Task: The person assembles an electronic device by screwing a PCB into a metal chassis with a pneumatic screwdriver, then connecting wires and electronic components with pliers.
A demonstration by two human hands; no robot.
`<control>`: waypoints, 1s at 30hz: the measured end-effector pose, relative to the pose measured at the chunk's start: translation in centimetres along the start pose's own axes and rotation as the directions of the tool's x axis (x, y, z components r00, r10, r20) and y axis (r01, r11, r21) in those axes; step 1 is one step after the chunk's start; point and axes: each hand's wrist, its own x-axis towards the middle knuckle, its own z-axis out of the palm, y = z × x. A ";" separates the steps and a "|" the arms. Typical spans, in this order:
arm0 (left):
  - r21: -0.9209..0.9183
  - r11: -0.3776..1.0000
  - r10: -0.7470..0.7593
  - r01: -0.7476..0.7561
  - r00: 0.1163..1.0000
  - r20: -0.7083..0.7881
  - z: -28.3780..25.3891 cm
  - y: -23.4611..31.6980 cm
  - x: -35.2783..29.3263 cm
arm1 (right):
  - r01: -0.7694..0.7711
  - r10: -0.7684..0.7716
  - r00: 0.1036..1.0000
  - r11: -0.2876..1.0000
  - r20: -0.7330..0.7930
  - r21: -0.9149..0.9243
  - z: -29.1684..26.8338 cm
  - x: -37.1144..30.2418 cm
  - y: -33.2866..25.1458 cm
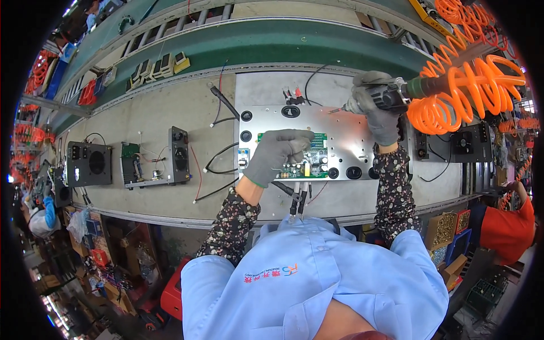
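A silver metal panel point(371, 150) with round black grommets lies on the bench in front of me. On its left half sits a green circuit board point(309, 169) with several components. Above that board is my left hand point(275, 154) in a grey glove, its fingers curled together in a pinch; what they hold, if anything, is too small to name. My right hand point(378, 110), also gloved in grey, is wrapped round a dark power screwdriver point(391, 96) over the panel's far right part. The screwdriver's bit points left, apart from the board.
An orange coiled hose point(470, 93) hangs at the right by the screwdriver. Black cables point(224, 101) stick out left of the panel. Partly built units point(156, 161) stand further left, and a dark unit point(462, 141) at right. A green conveyor point(255, 48) runs behind the bench.
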 end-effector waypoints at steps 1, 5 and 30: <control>0.021 1.000 0.007 -0.006 0.999 -0.032 -0.2 0.0 0.4 | 0.001 -0.001 1.000 1.000 -0.004 -0.003 0.0 0.0 0.1; -0.009 1.000 -0.016 0.016 1.000 -0.001 -0.9 2.0 3.0 | 0.023 -0.017 0.998 0.995 0.066 -0.094 0.2 0.0 0.9; 0.634 0.616 -0.430 -0.468 0.474 0.768 -7.2 -5.3 25.5 | -0.023 -0.014 0.986 0.976 -0.166 -0.217 1.2 0.8 0.6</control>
